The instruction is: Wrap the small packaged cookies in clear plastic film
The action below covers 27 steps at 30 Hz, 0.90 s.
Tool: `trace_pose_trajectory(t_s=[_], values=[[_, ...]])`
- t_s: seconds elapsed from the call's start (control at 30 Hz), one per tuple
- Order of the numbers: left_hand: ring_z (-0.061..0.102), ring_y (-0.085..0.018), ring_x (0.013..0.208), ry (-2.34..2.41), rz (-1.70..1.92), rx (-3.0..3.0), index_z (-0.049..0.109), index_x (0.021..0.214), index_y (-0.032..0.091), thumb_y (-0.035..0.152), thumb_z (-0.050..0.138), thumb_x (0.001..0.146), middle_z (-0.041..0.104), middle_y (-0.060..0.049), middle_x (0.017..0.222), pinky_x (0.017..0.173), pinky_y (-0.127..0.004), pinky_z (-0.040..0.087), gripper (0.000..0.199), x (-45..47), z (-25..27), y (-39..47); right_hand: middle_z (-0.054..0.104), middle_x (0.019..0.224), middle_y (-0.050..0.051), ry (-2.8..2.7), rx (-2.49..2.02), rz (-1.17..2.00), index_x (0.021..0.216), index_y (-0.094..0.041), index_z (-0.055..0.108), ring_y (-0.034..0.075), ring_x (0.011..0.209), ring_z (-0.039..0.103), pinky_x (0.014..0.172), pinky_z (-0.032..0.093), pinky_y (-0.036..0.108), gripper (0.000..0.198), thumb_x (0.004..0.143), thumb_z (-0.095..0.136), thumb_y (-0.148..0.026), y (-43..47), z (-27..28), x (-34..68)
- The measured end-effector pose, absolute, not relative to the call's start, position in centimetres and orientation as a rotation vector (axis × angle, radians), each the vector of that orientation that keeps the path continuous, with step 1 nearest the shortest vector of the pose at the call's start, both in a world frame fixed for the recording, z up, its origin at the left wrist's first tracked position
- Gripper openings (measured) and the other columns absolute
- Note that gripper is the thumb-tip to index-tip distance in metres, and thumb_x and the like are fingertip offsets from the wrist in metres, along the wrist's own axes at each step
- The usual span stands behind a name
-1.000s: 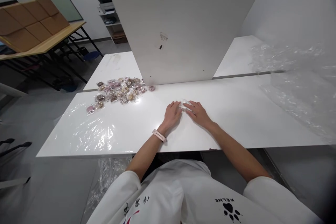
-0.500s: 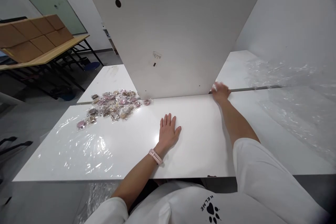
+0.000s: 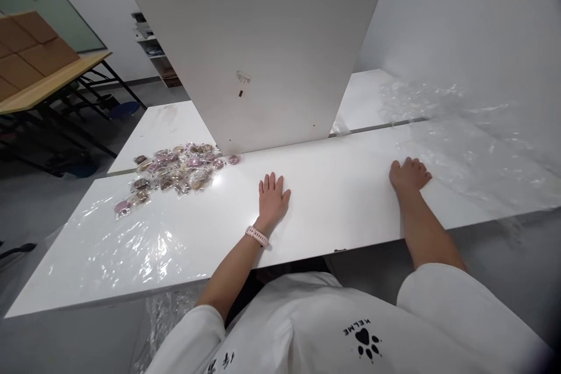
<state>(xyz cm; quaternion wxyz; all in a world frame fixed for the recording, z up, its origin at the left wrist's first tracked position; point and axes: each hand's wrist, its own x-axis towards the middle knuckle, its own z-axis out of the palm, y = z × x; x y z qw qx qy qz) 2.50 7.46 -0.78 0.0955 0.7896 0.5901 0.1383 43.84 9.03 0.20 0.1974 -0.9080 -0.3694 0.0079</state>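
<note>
My left hand (image 3: 272, 201), with a pale pink watch band at the wrist, lies flat on the white table (image 3: 333, 187), fingers spread. To its left is a heap of small wrapped pieces (image 3: 193, 165), pink and brown, in clear packets; their exact kind is unclear. My right hand (image 3: 409, 175) rests at the right part of the table, fingers a little bent and thumb apart, with nothing visible in it. It is near the left edge of a clear plastic sheet (image 3: 477, 158) spread over the table's right end.
An upright white panel (image 3: 272, 52) stands across the table behind my hands. Clear plastic film (image 3: 135, 251) also covers the left end and hangs below the front edge. A wooden table (image 3: 65, 79) with cardboard boxes (image 3: 39, 49) is at far left. A wall rises at right.
My right hand has moved from the panel's lower right corner toward me and to the right, near the plastic sheet. My left hand stays flat on the table. The view has turned right.
</note>
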Motion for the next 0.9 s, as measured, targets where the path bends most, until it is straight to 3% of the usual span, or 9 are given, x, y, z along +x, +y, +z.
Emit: trace_pose_trajectory(t_s=[0.17,0.3,0.37,0.5,0.63,0.7,0.8,0.9], values=[[0.018,-0.029,0.154,1.701,0.546,2.187,0.046,0.147,0.018,0.042,0.039,0.099,0.031,-0.011,0.163,0.126,-0.051,0.013,0.053,2.5,-0.1,7.6,0.041,0.155,0.019,-1.462,-2.417,0.145,0.144,-0.011,0.049,0.039,0.140,0.037,0.112,0.029,0.060,0.058,0.095,0.038,-0.042,3.8,-1.0,37.1],[0.039,-0.027,0.144,1.639,0.663,1.894,0.048,0.143,0.020,0.041,0.041,0.099,0.049,-0.012,0.151,0.118,-0.047,0.033,0.050,1.6,2.0,6.5,0.049,0.151,0.014,-1.918,-1.884,0.260,0.148,-0.027,0.046,0.042,0.135,0.045,0.105,0.036,0.066,0.058,0.094,0.046,-0.047,-2.5,-1.1,25.9],[0.047,-0.028,0.136,1.636,0.694,1.860,0.047,0.144,0.019,0.042,0.044,0.098,0.054,-0.012,0.146,0.111,-0.045,0.041,0.051,1.0,3.1,5.2,0.052,0.149,0.009,-2.098,-1.569,0.401,0.149,-0.036,0.044,0.039,0.133,0.048,0.104,0.040,0.064,0.056,0.095,0.048,-0.050,-5.5,0.5,21.1],[0.048,-0.032,0.128,1.727,0.614,2.111,0.047,0.142,0.021,0.032,0.055,0.093,0.056,-0.011,0.141,0.106,-0.047,0.042,0.051,-0.4,3.8,2.2,0.053,0.148,-0.001,-2.193,-1.259,0.585,0.146,-0.047,0.046,0.031,0.136,0.047,0.107,0.042,0.057,0.047,0.099,0.043,-0.048,-6.9,5.4,18.0],[0.060,-0.027,0.105,1.796,0.482,2.062,0.049,0.140,0.021,0.017,0.049,0.092,0.064,-0.011,0.117,0.087,-0.039,0.049,0.048,-2.1,3.2,0.8,0.038,0.159,0.004,-2.016,-1.675,0.122,0.137,-0.038,0.059,0.042,0.149,0.020,0.114,0.018,0.071,0.045,0.094,0.051,-0.047,-2.6,6.4,22.7],[0.063,-0.024,0.093,1.798,0.500,1.988,0.052,0.136,0.021,0.011,0.044,0.092,0.066,-0.009,0.107,0.080,-0.036,0.049,0.046,-3.3,2.9,0.5,0.030,0.162,0.007,-1.890,-1.919,-0.039,0.138,-0.033,0.059,0.045,0.150,0.014,0.112,0.017,0.073,0.049,0.091,0.053,-0.047,-0.5,4.9,26.3],[0.063,-0.022,0.086,1.835,0.575,1.936,0.059,0.126,0.020,0.009,0.043,0.089,0.066,-0.007,0.100,0.078,-0.034,0.048,0.042,-5.7,2.5,-0.1,0.040,0.155,0.015,-1.682,-2.127,-0.060,0.139,-0.025,0.059,0.041,0.140,0.036,0.108,0.034,0.065,0.051,0.091,0.045,-0.038,1.0,2.0,32.2],[0.062,-0.021,0.084,1.931,0.648,1.854,0.063,0.120,0.021,0.012,0.044,0.089,0.065,-0.006,0.097,0.077,-0.033,0.047,0.037,-8.7,2.3,-1.4,0.061,0.126,0.023,-1.533,-2.168,-0.045,0.132,-0.016,0.065,0.037,0.121,0.054,0.102,0.043,0.057,0.053,0.088,0.037,-0.027,1.6,0.4,38.4]])
